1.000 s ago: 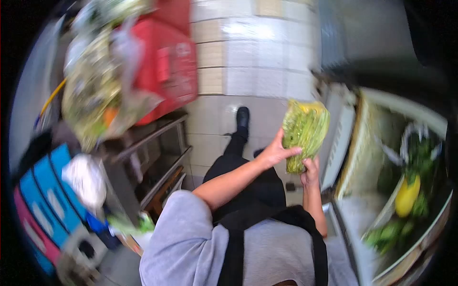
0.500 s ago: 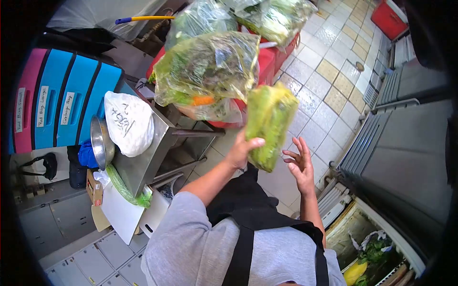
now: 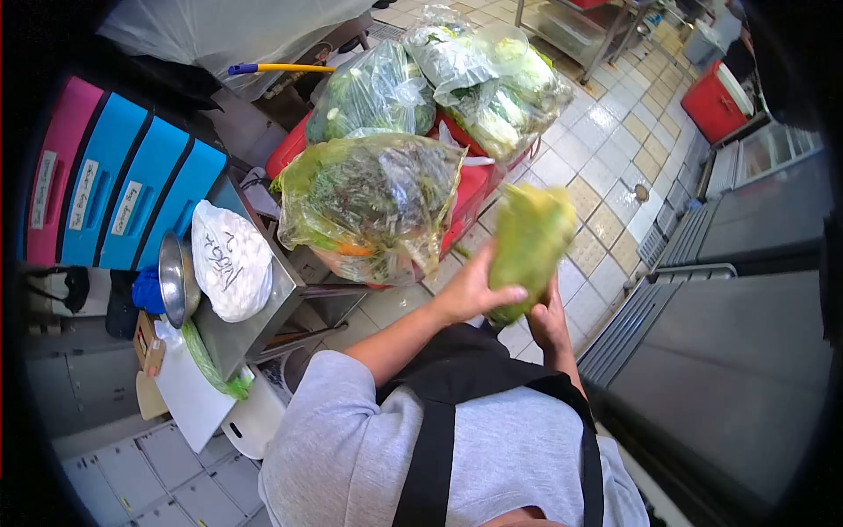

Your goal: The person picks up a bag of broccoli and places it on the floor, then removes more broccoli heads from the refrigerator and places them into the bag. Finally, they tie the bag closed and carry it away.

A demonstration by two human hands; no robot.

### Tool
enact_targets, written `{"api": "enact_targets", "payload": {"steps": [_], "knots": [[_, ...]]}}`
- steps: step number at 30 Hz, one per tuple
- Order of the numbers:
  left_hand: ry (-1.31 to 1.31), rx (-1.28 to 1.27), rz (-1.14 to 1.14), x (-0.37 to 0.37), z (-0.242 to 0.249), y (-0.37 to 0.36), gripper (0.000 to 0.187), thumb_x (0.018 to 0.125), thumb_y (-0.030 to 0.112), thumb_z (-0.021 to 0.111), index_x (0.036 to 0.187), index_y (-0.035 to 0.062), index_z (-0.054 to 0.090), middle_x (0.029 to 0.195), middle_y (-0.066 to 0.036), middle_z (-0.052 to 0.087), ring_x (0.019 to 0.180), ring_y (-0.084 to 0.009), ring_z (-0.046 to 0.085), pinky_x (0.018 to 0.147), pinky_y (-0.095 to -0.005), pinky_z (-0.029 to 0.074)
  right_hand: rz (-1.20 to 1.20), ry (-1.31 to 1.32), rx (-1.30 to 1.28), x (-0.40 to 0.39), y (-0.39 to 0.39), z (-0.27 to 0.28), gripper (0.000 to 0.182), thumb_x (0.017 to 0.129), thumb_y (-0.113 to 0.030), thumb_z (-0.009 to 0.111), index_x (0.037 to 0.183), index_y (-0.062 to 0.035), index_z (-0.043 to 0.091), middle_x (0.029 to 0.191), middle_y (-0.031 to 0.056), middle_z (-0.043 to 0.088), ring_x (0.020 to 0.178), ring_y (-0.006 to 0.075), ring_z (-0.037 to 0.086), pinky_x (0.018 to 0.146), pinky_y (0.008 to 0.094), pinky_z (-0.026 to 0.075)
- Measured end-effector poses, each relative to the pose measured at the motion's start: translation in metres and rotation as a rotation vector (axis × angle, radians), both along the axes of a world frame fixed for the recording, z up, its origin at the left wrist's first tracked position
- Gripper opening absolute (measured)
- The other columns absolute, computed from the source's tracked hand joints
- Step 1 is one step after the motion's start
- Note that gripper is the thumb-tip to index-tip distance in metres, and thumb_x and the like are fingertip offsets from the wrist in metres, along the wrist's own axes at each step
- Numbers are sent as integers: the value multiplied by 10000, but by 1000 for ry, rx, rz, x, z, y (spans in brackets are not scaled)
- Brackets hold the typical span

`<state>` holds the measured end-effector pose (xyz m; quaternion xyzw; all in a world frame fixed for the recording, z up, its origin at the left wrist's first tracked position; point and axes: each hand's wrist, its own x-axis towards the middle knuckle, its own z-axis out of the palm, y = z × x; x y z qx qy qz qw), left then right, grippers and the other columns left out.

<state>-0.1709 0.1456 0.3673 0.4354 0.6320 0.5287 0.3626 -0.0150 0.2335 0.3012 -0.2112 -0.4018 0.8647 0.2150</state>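
A yellow-green bundle of vegetables [image 3: 531, 248], seemingly wrapped in clear plastic, is held up in front of my body; motion blur hides its exact kind. My left hand [image 3: 479, 294] grips its left side, thumb across the front and fingers behind. Against the lower right side, my right hand [image 3: 550, 321] is closed on the bundle, with its fingers partly hidden behind it. Left of the bundle lies a large clear bag of dark leafy greens [image 3: 373, 198], with something orange low inside.
Bagged green vegetables [image 3: 373, 97] and bagged pale leafy heads [image 3: 500, 88] rest on red containers [image 3: 470, 206]. A metal table [image 3: 255, 321] at left bears a white marked bag [image 3: 231, 261] and a steel bowl [image 3: 178, 281]. Grey cabinets [image 3: 716, 351] line the right over tiled floor.
The bundle has moved right and slightly down with my left hand. My right hand, apart from it before, has come up against it. The camera view has shifted, showing more floor ahead.
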Motion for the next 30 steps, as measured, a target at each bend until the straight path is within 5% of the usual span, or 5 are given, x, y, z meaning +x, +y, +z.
{"api": "enact_targets", "payload": {"steps": [3,8,17,23,30], "knots": [[171,-118,-181,-20,-1,36,822,788,402,670,1379,-12,277,1397,-220,312,1321,-294,288,1077,-370,229,35,79,-236,-4,60,-6,826,658,-385,721,1294,14,375,1213,149,517,1089,273,533,925,386,437],[649,-213,377,-176,-8,85,429,799,301,643,1094,-6,587,1164,-190,553,1108,-303,513,971,-393,380,159,115,-212,-10,133,-18,816,635,-335,704,1288,23,371,1186,157,528,1057,273,549,903,388,452],[903,-743,508,-385,-137,153,688,691,301,728,1219,-61,477,1145,-252,559,1069,-376,541,927,-401,430,141,-99,-166,-84,163,-21,845,615,-318,700,1300,30,350,1202,156,511,1077,259,531,926,362,422],[554,-1079,646,-412,-145,195,522,724,337,683,1125,18,582,1097,-209,604,1023,-362,580,898,-425,445,239,-282,-18,-149,184,-45,865,641,-280,747,1338,9,325,1245,115,485,1132,205,468,980,325,351],[-752,-205,935,-491,-143,148,238,760,150,655,929,-11,610,818,-79,621,690,-225,597,618,-355,481,361,-539,1048,-284,203,-70,801,750,-401,684,1400,-146,290,1400,236,303,1265,358,358,1043,389,301]]}}
